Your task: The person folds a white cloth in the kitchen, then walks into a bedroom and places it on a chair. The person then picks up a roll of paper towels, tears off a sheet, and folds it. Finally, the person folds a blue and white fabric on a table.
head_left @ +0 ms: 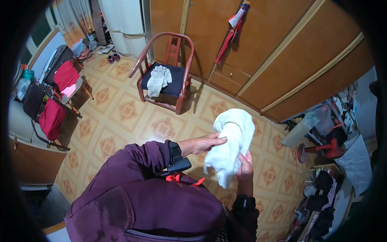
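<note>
A white cloth (231,139), loosely folded and bunched, hangs between my two hands in front of my body. It looks soft and thick, but whether it is a towel or a garment I cannot tell. From the left, my left hand (204,143) grips its edge, thumb on top and fingers partly hidden beneath. My right hand (245,166) holds the lower right side, its thumb laid against the fabric. The upper end curls over in a rounded fold, and the lower end droops with a ragged outline.
Ahead stands a red-brown armchair (179,97) with a pale cloth (159,79) on its dark seat. Wooden wardrobes (278,48) line the far side. Chairs draped with red fabric (52,118) are at left. Cluttered shelves and a red stool-like object (331,149) occupy the right.
</note>
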{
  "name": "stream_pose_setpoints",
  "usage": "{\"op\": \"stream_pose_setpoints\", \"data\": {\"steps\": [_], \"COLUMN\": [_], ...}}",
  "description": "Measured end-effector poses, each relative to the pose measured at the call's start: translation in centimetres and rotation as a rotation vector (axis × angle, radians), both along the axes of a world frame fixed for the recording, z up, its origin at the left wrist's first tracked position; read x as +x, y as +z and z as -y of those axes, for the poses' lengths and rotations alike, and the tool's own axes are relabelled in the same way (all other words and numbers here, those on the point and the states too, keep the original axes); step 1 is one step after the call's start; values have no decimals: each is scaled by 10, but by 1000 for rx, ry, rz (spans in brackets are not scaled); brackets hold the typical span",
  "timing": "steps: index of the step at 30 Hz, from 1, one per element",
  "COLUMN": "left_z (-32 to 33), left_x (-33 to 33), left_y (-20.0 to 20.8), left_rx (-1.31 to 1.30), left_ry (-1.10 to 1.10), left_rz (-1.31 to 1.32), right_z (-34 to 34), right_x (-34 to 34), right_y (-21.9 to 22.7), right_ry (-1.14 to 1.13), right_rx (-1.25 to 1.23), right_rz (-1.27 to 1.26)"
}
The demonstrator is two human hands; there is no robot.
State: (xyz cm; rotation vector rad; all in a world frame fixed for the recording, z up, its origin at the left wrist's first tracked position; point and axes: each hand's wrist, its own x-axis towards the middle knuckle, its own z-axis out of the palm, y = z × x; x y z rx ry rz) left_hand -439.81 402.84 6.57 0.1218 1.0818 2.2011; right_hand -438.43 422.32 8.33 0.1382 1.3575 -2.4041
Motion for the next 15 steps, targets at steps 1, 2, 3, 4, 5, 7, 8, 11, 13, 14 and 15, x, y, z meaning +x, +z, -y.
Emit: {"op": "stream_pose_setpoints", "data": {"steps": [1,2,3,4,5,7,8,11,13,14,15], "left_z": [-3,-6,-10,-14,-17,-24,-26,-25,-13,-5,2], "left_x": [-1,-3,-6,-8,-11,-19,-22,-35,-45,-51,-55], "left_y": [2,3,4,4,4,5,5,5,0,-7,-14], "left_rx": [79,59,53,52,87,123,130,99,59,40,40], "left_ry": [-5,34,63,90,137,167,202,266,340,382,423], "left_rz": [73,99,123,149,205,257,282,254,267,297,304], "right_z": [5,8,8,7,5,0,-1,-2,-1,-4,-7], "right_x": [-2,-6,-8,-10,-14,-22,-27,-43,-57,-63,-69], "right_y": [0,-1,-1,-1,-1,-2,-3,-5,-9,-13,-16], "right_ry": [47,87,100,125,124,89,81,107,167,195,260], "right_rx": [10,24,20,10,24,141,184,115,128,151,257], "right_rz": [-13,27,60,95,72,44,18,-11,44,82,76]}}
